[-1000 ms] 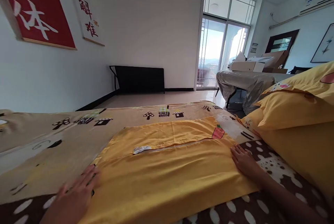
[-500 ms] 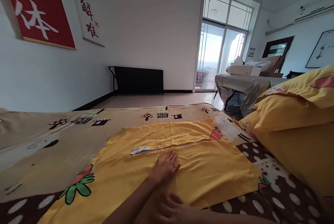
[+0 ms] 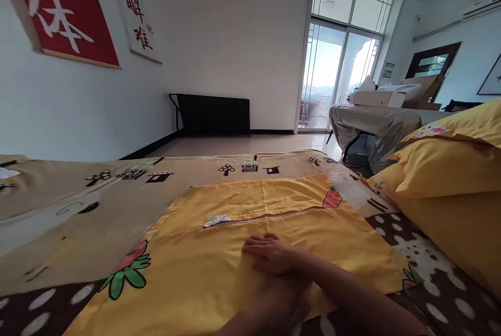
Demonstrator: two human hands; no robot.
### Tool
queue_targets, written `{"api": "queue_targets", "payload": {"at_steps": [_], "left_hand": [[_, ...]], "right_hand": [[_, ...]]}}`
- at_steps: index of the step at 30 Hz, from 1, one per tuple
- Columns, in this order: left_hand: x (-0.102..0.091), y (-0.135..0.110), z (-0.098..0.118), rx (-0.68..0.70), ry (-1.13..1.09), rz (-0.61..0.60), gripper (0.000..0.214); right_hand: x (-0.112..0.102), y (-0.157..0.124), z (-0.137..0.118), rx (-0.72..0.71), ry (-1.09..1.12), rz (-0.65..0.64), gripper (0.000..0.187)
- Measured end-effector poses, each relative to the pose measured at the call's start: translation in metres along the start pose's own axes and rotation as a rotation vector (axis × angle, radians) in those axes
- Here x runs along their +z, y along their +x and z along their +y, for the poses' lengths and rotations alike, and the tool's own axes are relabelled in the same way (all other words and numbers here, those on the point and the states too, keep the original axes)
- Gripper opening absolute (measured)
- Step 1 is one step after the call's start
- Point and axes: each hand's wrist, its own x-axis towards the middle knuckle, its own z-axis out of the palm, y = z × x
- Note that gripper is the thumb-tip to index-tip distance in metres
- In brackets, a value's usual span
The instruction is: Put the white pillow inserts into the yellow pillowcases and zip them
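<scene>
A yellow pillowcase (image 3: 183, 268) with carrot prints lies spread flat on the bed. A zip opening (image 3: 274, 216) runs across its upper part, and a white printed patch (image 3: 217, 220) shows at the left end of that opening. My right hand (image 3: 270, 253) rests on the cloth just below the zip, palm down, fingers stretched out and holding nothing. Nearer to me, my left hand (image 3: 279, 294) is low over the pillowcase, partly behind the right forearm. Motion smears its fingers.
A patterned brown and beige blanket (image 3: 129, 200) covers the bed. Yellow bedding (image 3: 450, 190) is piled at the right. Beyond the bed stand a plastic-covered table (image 3: 368, 119) with cardboard boxes (image 3: 379, 98) and a black folded panel (image 3: 213, 115) against the wall.
My right hand has moved up and forward to lie below the zip. My left hand has drawn back toward me from that spot. The view has shifted slightly.
</scene>
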Motion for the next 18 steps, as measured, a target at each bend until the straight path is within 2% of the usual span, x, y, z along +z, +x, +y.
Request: {"api": "queue_targets", "payload": {"at_steps": [3, 6, 11, 14, 16, 17, 18], "left_hand": [[-0.005, 0.0, 0.0, 0.141, -0.046, 0.001, 0.055], [-0.004, -0.001, -0.003, 0.197, -0.091, -0.021, 0.052], [-0.01, -0.007, 0.005, 0.216, -0.201, -0.118, 0.059], [-0.025, -0.011, 0.017, 0.252, -0.411, -0.232, 0.05], [-0.036, -0.01, 0.02, 0.16, -0.61, -0.293, 0.042], [-0.041, -0.007, 0.017, 0.06, -0.644, -0.227, 0.039], [-0.045, -0.004, 0.01, -0.066, -0.617, -0.087, 0.037]], "right_hand": [[-0.001, -0.004, 0.029, 0.006, -0.107, 0.02, 0.05], [-0.003, -0.002, 0.048, 0.031, -0.17, 0.051, 0.048], [-0.009, 0.005, 0.054, 0.024, -0.239, 0.123, 0.046], [-0.004, 0.002, 0.049, 0.041, -0.286, 0.229, 0.044], [0.006, -0.002, 0.044, 0.081, -0.288, 0.302, 0.043], [0.013, -0.004, 0.041, 0.097, -0.277, 0.316, 0.043], [0.019, -0.006, 0.038, 0.111, -0.264, 0.319, 0.043]]}}
